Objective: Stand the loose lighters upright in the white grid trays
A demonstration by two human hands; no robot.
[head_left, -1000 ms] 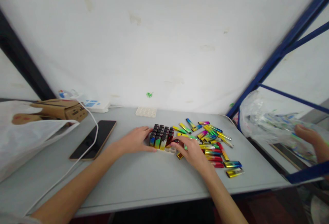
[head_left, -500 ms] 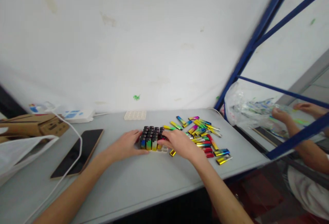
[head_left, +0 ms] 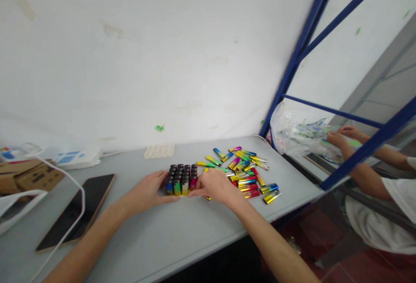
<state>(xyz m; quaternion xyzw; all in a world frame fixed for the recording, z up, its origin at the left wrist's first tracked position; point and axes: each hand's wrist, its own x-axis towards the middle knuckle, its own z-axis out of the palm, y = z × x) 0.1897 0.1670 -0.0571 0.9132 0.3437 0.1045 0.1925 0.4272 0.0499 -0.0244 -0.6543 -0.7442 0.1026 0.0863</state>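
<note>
Upright lighters point(head_left: 181, 180) with black tops and shiny coloured bodies stand packed in rows near the middle of the table; the white tray under them is mostly hidden. My left hand point(head_left: 145, 193) holds the left side of this block, fingers behind the corner and thumb along the front. At the front right of the block, my right hand point(head_left: 216, 185) has its fingertips pinched on a magenta lighter point(head_left: 193, 183). Loose shiny lighters point(head_left: 247, 161) in yellow, green, blue, red and pink lie scattered to the right of that hand.
Behind the block, a white slotted tray point(head_left: 159, 151) lies near the wall. To the left are a dark phone point(head_left: 78, 211), a white cable point(head_left: 82, 198) and a cardboard box point(head_left: 35, 175). A blue frame point(head_left: 286, 70) rises at right; beyond it another person's hands work by a plastic bag point(head_left: 282, 129).
The view has swung right, so everything sits further left. My right hand has come closer to the block's front right corner, covering the tray slots seen before. My left hand stays against the block.
</note>
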